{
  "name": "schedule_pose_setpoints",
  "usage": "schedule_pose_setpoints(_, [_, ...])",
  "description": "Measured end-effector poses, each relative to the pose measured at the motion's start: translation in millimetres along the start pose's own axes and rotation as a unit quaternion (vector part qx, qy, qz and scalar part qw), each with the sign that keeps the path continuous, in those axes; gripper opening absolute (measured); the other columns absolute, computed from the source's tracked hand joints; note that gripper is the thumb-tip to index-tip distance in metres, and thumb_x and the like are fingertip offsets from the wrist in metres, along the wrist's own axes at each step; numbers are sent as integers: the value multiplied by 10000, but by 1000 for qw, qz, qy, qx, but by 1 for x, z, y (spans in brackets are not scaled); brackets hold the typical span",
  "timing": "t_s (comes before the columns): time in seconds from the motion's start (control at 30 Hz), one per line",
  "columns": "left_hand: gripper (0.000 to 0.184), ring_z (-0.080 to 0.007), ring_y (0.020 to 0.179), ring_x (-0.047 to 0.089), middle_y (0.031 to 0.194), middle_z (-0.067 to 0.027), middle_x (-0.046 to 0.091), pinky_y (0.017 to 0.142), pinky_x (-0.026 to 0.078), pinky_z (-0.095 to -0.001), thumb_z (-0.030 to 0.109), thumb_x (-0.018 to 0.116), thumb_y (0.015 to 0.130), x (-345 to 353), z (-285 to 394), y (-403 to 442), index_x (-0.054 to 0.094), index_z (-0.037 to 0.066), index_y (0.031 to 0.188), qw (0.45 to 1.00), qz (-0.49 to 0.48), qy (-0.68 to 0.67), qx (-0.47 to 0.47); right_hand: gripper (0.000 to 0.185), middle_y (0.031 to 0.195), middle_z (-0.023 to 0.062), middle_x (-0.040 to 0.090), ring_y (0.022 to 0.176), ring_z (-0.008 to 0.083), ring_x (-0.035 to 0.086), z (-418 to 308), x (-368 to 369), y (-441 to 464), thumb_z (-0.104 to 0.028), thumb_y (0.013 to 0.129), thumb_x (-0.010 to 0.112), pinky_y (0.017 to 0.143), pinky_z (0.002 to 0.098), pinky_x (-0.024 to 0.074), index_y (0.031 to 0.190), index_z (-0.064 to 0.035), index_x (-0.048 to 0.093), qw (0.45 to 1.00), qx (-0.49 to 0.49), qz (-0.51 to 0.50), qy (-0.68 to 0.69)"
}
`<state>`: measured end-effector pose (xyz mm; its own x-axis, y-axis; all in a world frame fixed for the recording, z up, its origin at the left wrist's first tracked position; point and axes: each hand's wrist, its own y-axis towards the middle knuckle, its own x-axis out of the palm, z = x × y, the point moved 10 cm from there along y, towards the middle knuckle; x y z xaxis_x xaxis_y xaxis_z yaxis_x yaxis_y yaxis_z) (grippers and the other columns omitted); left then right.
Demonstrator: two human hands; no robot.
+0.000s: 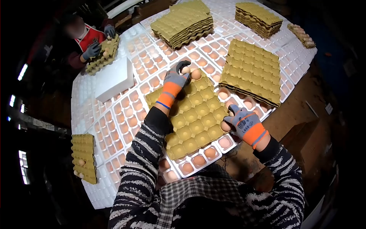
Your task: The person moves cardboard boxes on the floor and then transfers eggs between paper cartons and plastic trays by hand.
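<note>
A brown cardboard egg tray (198,114) lies in front of me on top of white plastic trays full of eggs. My left hand (176,79), in a grey and orange glove, is at its far edge with fingers curled round an egg (185,70). Another egg (196,74) sits right beside it in the tray's far corner. At the tray's right edge, my gloved right hand (244,123) has its fingers closed on an egg (225,126). Most cups of this tray hold nothing. The palm sides of both hands are hidden.
Stacked cardboard trays stand at the right (251,70), the back (183,24) and the far right (259,19). A white foam box (114,80) lies to the left. Across the table, a person in a red apron (91,37) handles a tray of eggs (105,55). Another tray (84,152) with several eggs lies at far left.
</note>
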<state>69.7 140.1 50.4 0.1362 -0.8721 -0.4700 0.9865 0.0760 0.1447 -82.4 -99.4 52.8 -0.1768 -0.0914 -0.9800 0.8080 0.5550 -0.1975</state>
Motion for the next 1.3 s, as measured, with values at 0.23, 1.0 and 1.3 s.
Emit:
schedule_pose_setpoints(0.23, [568,-295,1284,523,1466,-78,467,1028,473,-430,476,760,761,40,9,19,681,198,1250,917,-105,385,-13,508,1121,84,647,951,220,638,35,-45,-10,-247,750,804,837,368,523,1220,-100,681,861,-91,146,479])
schedule_pose_setpoints(1.0, [535,-360,1212,581,1315,-187,587,992,496,-418,154,860,683,-368,-67,-645,696,111,1190,875,328,256,-247,521,1210,129,566,968,329,650,-563,10,-38,-347,788,774,795,424,537,1243,-141,625,772,-564,-118,266])
schedule_pose_setpoints(1.3, [491,-357,1146,614,1302,-158,592,947,527,-408,125,806,750,-389,-111,-683,670,136,1222,852,384,259,-246,486,1210,133,552,835,340,687,-657,46,-47,-270,783,755,678,418,562,1233,-189,593,823,-557,-88,71])
